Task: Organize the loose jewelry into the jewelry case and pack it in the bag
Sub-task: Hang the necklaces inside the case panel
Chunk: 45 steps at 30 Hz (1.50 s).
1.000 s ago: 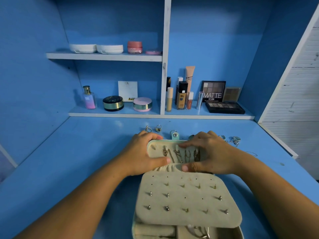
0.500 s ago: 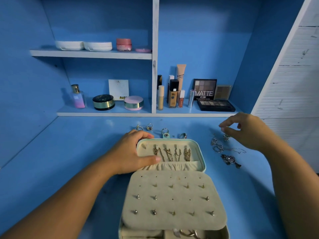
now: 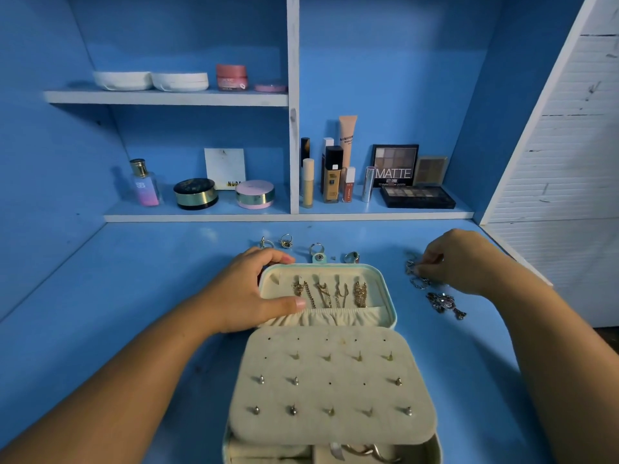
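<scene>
Right hand [image 3: 462,262] now pinches loose jewelry [image 3: 420,283]; left hand [image 3: 248,293] still grips lid [image 3: 378,283].

One jewelry case [image 3: 388,279], four loose rings [image 3: 316,247], four hung chains [image 3: 323,291], twelve studs [image 3: 293,410]

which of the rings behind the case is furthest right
The ring right of the clasp tab, toward the right hand; the other three lie farther left.

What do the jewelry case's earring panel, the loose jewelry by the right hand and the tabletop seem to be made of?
Earring panel: soft cream fabric, probably velvet or suede-like; matte, fuzzy, rounded padded edges. Loose jewelry: silvery metal, apparently; small bright glints. Tabletop: likely painted wood or board; smooth blue coat with soft sheen and scuffs.
</scene>
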### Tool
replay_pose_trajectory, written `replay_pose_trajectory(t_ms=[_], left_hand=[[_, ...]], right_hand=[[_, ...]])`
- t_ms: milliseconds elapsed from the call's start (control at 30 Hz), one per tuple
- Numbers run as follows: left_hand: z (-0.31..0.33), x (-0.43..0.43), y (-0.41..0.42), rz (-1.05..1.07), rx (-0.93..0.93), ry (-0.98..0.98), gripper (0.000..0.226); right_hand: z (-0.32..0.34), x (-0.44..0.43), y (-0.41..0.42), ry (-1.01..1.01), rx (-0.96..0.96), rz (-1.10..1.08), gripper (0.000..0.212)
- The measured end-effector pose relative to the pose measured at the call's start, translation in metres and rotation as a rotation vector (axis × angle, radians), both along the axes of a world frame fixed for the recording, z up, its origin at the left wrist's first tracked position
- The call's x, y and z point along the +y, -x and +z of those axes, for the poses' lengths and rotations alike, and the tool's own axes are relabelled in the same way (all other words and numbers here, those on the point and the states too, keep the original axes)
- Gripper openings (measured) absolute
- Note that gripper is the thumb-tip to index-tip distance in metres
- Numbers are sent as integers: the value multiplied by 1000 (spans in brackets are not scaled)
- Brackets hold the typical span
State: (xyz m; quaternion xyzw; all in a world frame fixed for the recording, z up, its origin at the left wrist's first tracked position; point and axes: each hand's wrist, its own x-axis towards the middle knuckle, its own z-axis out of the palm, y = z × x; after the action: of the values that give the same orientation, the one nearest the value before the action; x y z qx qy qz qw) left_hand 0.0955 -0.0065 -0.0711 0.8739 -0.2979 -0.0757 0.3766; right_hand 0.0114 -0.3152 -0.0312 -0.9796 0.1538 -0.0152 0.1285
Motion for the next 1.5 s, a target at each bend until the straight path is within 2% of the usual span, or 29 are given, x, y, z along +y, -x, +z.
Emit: replay_pose_trajectory(t_ms=[200,467,700,867,1067,1333,1500], left_hand=[[0,0,-1,1,6,2,79],[1,0,-1,-5,12,-5,78],[1,1,-2,-14,26,-22,79],[1,1,-2,-21,28,-27,79],[0,2,-3,-15,34,-23,78],[1,0,-2,-14,18,-14,78],[2,0,-1,-16,20,-14,77]], right_hand=[[-8,9,-4,62,8,-31,17],[-8,4,-3,-72,-91,-26,19],[-15,5,-8,-49,-101,16,15],[-18,1,-8,-40,-66,80,18],[-19,-2,-11,-75,-60,122,7],[-14,3,-12,-1,14,166,12],[-11,6,-11,-186,-70,178,11]])
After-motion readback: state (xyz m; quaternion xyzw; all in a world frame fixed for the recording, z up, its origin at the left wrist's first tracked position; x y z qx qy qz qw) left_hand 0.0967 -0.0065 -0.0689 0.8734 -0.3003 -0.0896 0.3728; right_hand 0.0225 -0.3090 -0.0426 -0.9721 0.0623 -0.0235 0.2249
